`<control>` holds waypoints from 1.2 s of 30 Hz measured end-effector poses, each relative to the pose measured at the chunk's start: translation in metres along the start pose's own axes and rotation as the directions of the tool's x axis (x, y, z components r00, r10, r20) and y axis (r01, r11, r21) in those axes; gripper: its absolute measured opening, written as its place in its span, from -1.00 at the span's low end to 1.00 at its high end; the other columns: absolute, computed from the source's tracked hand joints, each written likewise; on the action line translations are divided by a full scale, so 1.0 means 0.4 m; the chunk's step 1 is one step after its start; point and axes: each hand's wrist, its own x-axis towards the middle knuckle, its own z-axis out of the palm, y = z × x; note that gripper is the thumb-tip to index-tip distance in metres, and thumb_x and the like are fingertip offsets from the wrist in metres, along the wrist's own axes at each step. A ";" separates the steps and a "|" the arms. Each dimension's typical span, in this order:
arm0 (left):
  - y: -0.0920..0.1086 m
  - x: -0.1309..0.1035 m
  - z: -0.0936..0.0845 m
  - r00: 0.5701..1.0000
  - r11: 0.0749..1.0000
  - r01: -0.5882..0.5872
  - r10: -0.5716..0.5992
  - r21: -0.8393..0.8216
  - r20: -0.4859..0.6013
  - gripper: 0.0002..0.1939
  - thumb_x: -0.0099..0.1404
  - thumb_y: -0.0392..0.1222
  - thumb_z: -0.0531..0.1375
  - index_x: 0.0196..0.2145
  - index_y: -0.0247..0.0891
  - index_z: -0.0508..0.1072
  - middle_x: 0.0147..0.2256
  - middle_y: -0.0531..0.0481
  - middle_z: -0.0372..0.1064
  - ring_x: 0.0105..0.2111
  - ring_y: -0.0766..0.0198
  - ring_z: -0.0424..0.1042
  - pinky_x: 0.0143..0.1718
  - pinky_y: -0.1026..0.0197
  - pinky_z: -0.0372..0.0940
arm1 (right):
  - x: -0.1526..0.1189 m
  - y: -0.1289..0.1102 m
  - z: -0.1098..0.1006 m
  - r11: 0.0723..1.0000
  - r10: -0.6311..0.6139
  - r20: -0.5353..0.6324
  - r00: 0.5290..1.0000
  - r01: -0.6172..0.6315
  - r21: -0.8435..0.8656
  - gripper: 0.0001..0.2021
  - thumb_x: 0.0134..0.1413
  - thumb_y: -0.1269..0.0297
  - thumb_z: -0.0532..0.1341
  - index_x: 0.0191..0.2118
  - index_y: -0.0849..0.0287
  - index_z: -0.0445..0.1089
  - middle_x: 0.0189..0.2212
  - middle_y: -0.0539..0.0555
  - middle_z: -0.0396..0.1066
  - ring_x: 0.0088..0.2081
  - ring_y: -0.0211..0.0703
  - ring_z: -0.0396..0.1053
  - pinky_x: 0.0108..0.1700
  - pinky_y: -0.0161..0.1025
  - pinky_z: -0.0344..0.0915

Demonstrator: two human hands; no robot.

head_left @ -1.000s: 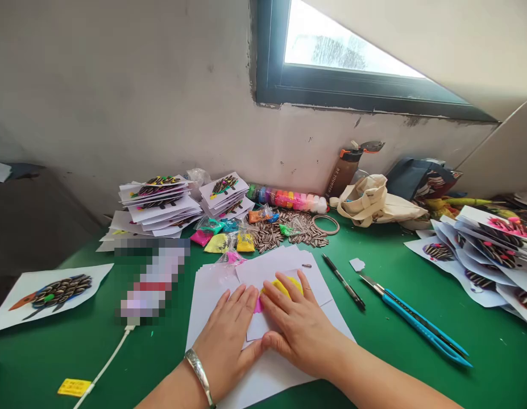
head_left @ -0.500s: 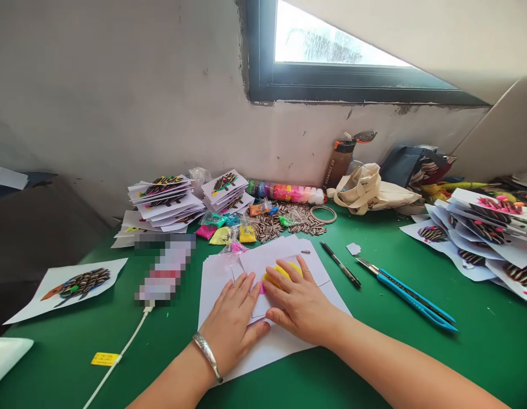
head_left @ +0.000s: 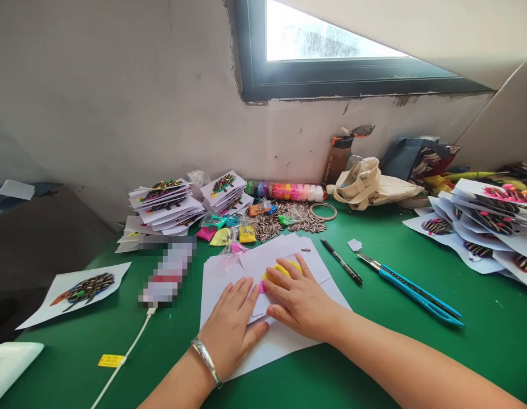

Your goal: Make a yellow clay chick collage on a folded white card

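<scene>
White paper sheets (head_left: pixel 272 349) lie on the green table in front of me. My left hand (head_left: pixel 234 321) rests flat on their left part, fingers spread, a silver bracelet at its wrist. Spread over a flat yellow shape (head_left: pixel 294 265) on the top paper is my right hand (head_left: pixel 299 298), its fingers partly covering it. A small pink piece (head_left: pixel 262 286) shows between the two hands at the yellow edge. One striped seed (head_left: pixel 306 250) lies near the top of the paper.
Right of the paper are a black pen (head_left: pixel 340 260) and a blue cutter (head_left: pixel 416 292). Behind lie striped seeds (head_left: pixel 269 228), clay bags (head_left: pixel 247 233) and a tape ring (head_left: pixel 323 212). Stacked seed pictures (head_left: pixel 169 207) stand back left, others (head_left: pixel 493 218) at right. A cable (head_left: pixel 129 352) crosses the left.
The view has shifted slightly. Both hands keep nearly the same places on the paper, with the fingers still spread.
</scene>
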 end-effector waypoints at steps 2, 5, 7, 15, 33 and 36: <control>0.000 0.002 -0.003 1.000 1.000 0.003 -0.004 0.004 0.015 -0.40 0.35 0.08 -0.01 0.22 -0.31 0.14 0.23 -0.24 0.07 0.22 -0.01 0.07 0.17 -0.15 0.11 | -0.002 0.001 0.001 1.000 -0.006 -0.021 1.000 0.006 -0.014 -0.58 0.24 -0.01 -0.04 0.09 0.07 0.26 0.14 0.13 0.21 0.23 0.16 -0.05 0.21 0.33 -0.30; 0.000 0.003 -0.004 1.000 1.000 0.006 -0.006 -0.010 0.001 -0.38 0.34 0.08 0.01 0.22 -0.34 0.13 0.22 -0.25 0.08 0.21 0.00 0.08 0.16 -0.13 0.12 | -0.004 0.001 0.003 0.999 -0.034 -0.054 0.998 0.032 -0.031 -0.57 0.24 0.00 -0.02 0.11 0.05 0.24 0.16 0.15 0.17 0.22 0.17 -0.04 0.20 0.35 -0.30; -0.001 0.003 -0.004 1.000 1.000 0.004 -0.004 -0.025 -0.011 -0.39 0.33 0.08 0.02 0.21 -0.34 0.15 0.21 -0.25 0.09 0.21 -0.01 0.09 0.16 -0.14 0.13 | -0.004 -0.001 0.003 0.998 -0.056 -0.068 0.996 0.054 -0.031 -0.59 0.23 0.01 0.00 0.11 0.03 0.24 0.14 0.14 0.19 0.21 0.16 -0.02 0.20 0.34 -0.29; -0.004 0.006 -0.012 1.000 0.997 0.012 -0.014 -0.080 -0.018 -0.46 0.33 0.05 0.04 0.16 -0.28 0.25 0.18 -0.20 0.18 0.19 -0.02 0.14 0.15 -0.14 0.15 | 0.003 -0.002 0.001 0.999 -0.044 -0.041 0.998 0.044 -0.008 -0.62 0.22 0.01 0.01 0.07 0.01 0.28 0.08 0.13 0.24 0.18 0.12 0.03 0.19 0.33 -0.23; -0.015 0.010 -0.013 0.998 0.989 0.053 -0.058 -0.141 -0.031 -0.47 0.30 0.08 0.07 0.15 -0.18 0.27 0.16 -0.12 0.21 0.17 -0.01 0.17 0.14 -0.10 0.19 | 0.003 0.000 -0.004 0.997 -0.071 -0.033 0.997 0.072 0.005 -0.68 0.23 0.06 0.02 0.00 0.00 0.33 0.04 0.10 0.27 0.18 0.10 0.03 0.20 0.28 -0.23; -0.014 0.011 -0.017 0.998 0.990 0.046 -0.050 -0.132 -0.032 -0.51 0.30 0.08 0.07 0.11 -0.18 0.33 0.16 -0.12 0.22 0.16 -0.02 0.18 0.11 -0.09 0.23 | 0.003 -0.001 -0.005 0.995 -0.096 -0.034 0.995 0.097 0.006 -0.67 0.23 0.04 0.02 0.02 0.00 0.32 0.06 0.11 0.26 0.18 0.11 0.02 0.20 0.28 -0.24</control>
